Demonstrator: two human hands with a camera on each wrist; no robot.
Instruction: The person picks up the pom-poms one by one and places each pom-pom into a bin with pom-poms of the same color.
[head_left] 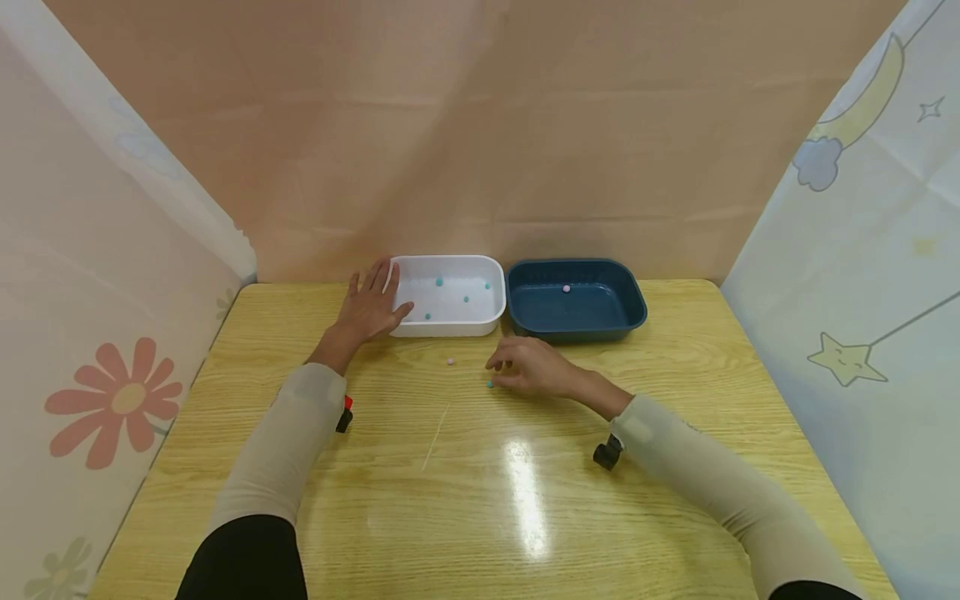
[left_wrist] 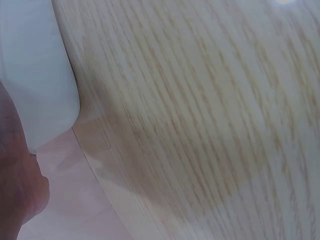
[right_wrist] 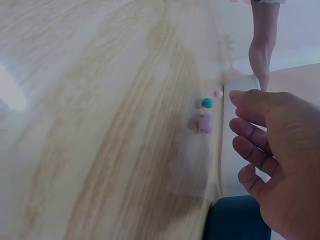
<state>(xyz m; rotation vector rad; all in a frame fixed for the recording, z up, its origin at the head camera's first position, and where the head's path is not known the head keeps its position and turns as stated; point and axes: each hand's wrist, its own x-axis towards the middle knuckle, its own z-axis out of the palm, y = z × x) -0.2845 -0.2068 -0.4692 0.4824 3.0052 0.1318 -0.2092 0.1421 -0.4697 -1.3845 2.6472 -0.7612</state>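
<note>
My left hand (head_left: 369,310) rests on the left end of a white plastic tray (head_left: 450,330), fingers spread straight along its rim. Several small teal balls (head_left: 439,282) lie in that tray. Over the table in front of the trays, my right hand (head_left: 531,365) has its fingers loosely bent, with nothing showing between them. Close to its fingertips lie a teal ball (right_wrist: 207,103) and a pink ball (right_wrist: 205,123); this pink one is hidden by the hand in the head view. Another pink ball (head_left: 451,361) sits farther left, before the white tray.
A dark blue tray (head_left: 577,337) stands right beside the white one, with a pink ball (head_left: 566,288) inside. Both trays are at the back edge of the wooden table (head_left: 420,517), against a brown backdrop (head_left: 480,150). Patterned sheets (head_left: 847,275) hang at both sides.
</note>
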